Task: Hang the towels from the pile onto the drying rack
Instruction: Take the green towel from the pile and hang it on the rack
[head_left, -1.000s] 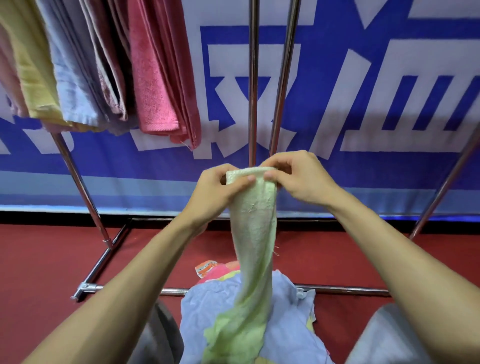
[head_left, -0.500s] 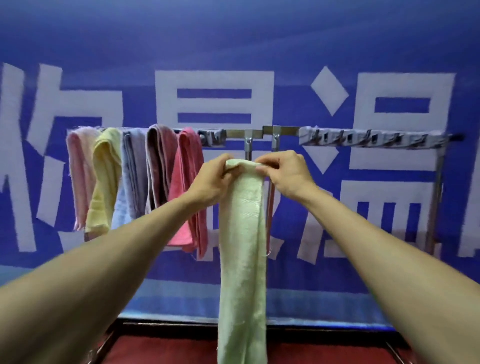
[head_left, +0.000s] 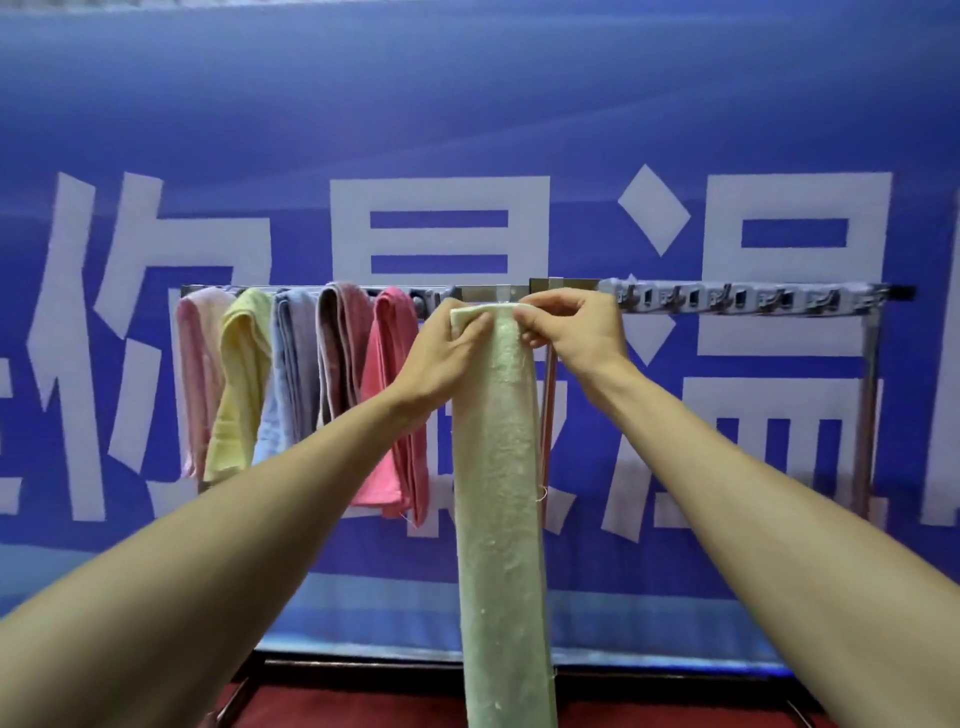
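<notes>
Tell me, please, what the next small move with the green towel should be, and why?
Probably lift the green towel over the rack bar just right of the pink towel: both hands pinch its top edge at bar height, and that stretch is bare.

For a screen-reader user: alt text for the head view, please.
Both hands, left hand and right hand, hold a pale green towel by its top edge at the drying rack, where five towels already hang.

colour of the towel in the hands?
Pale green towel, plain terry; the head view shows it.
</notes>
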